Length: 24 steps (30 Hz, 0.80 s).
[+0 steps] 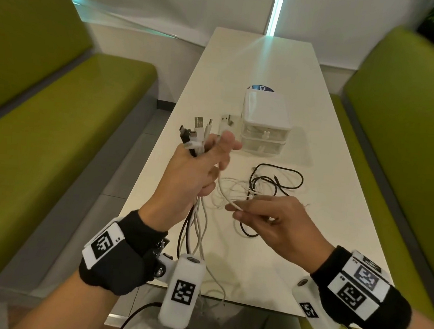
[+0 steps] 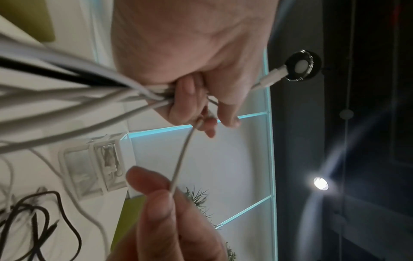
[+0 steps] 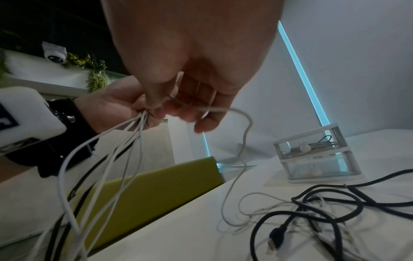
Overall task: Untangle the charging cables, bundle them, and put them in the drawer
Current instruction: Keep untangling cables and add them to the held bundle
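- The left hand (image 1: 196,173) grips a bundle of cables (image 1: 197,133), plugs pointing up.
- The right hand (image 1: 266,219) pinches one white cable (image 1: 223,194) running up-left to the left hand.
- The tangle (image 1: 267,185) lies on the table (image 1: 247,61) just beyond the right hand; the drawer box (image 1: 263,123) sits farther back.

Dim indoors; spotlight (image 2: 321,183) flares in left wrist view, motion blur, wide-angle edge distortion.

A café or canteen booth, by the look of it; 2 green upholstered benches (image 1: 55,127) face each other across a long white table (image 1: 247,61); white wall panels carry glowing light strips (image 1: 277,8); a dome security camera (image 3: 54,53) sits on a ledge beside leafy plants (image 3: 96,74).
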Tool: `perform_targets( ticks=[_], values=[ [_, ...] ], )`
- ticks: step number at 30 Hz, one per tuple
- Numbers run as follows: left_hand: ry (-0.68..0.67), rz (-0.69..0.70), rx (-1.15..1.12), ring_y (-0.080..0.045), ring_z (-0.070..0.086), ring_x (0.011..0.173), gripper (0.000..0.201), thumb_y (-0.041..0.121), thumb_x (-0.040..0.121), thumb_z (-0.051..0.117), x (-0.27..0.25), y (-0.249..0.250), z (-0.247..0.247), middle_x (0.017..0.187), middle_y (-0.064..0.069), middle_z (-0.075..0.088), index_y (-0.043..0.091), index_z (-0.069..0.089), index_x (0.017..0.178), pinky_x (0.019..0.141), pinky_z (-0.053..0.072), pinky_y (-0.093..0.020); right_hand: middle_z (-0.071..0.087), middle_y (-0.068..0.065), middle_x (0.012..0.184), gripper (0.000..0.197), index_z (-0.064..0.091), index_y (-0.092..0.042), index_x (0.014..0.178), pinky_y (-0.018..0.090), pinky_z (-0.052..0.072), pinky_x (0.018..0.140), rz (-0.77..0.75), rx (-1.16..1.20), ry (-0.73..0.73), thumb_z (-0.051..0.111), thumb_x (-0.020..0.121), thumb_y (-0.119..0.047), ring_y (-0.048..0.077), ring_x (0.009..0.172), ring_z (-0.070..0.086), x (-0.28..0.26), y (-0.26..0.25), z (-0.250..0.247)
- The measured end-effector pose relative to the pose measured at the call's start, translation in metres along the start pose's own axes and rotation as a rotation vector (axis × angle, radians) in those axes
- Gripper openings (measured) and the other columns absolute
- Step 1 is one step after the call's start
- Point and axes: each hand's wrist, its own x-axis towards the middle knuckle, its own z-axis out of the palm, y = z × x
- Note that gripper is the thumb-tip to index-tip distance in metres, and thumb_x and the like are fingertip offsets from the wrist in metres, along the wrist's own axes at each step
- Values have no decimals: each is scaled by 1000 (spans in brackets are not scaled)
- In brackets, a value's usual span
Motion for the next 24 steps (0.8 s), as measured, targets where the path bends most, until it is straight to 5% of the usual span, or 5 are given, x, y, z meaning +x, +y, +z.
perform_targets(
  ticks=[6, 9, 14, 21, 24],
  values=[
    [-55, 67, 18, -8, 15, 43, 26, 37, 75, 71, -3, 1, 1, 54, 7, 29, 23, 77, 95, 39, 13, -22, 75, -8, 90, 38, 73, -29, 111, 14, 46, 63, -11, -158, -34, 49, 92, -52, 0, 72, 63, 1, 0, -3],
    [0, 82, -55, -9, 11, 46, 27, 35, 86, 63, -2, 4, 1, 59, 2, 21, 24, 74, 108, 40, 10, -25, 68, -8, 71, 41, 70, -32, 114, 20, 46, 58, 4, -170, -46, 40, 96, -54, 5, 61, 57, -2, 2, -2],
    [64, 204, -98, -7, 14, 44, 46, 42, 99, 39, 1, 17, -5, 49, 6, 23, 9, 70, 111, 41, 15, -23, 41, -10, 49, 30, 40, -36, 76, 16, 31, 49, 16, -279, -118, 32, 97, -57, 8, 50, 46, -12, 13, -1],
    [54, 320, -7, -24, 53, 61, 51, 32, 106, 29, 6, 29, -17, 47, 3, 38, 2, 69, 100, 80, 56, -45, 59, -16, 54, 59, 60, -22, 67, 16, 34, 53, 248, -287, -44, 29, 95, -64, 6, 54, 54, -13, 43, -23],
    [-85, 149, -70, -11, 28, 40, 49, 41, 99, 37, 5, 21, -11, 49, 3, 25, 6, 72, 98, 41, 38, -25, 56, -28, 57, 52, 56, -21, 63, 16, 32, 52, 260, -306, -50, 33, 93, -57, 4, 53, 53, -12, 40, -24]
  ],
)
